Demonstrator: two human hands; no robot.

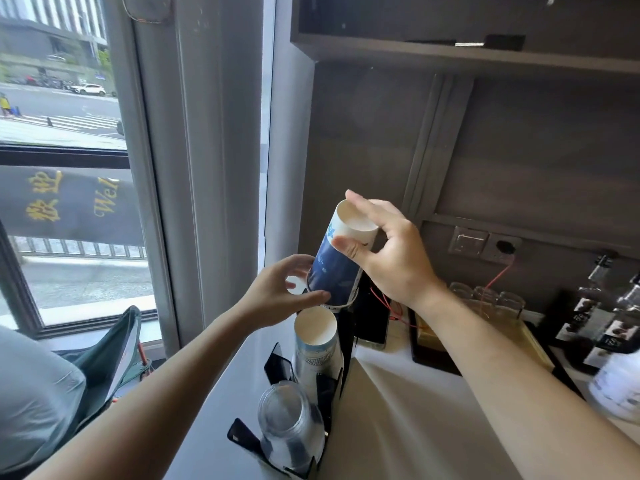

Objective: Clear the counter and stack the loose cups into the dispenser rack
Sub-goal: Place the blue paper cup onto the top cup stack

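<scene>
Blue-and-white paper cups, nested and upturned, are sitting tilted in the top ring of the black dispenser rack on the white counter. The right hand is pinching their upper end; the left hand is curling around their lower end. Clear plastic cups are filling the lowest slot.

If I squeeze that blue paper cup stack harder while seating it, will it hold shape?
The blue-printed paper cup stack probably resists crushing, since nested walls stiffen it. It looks light, pinched by the right hand. Being tall and tilted, it may tip without the left hand.
</scene>
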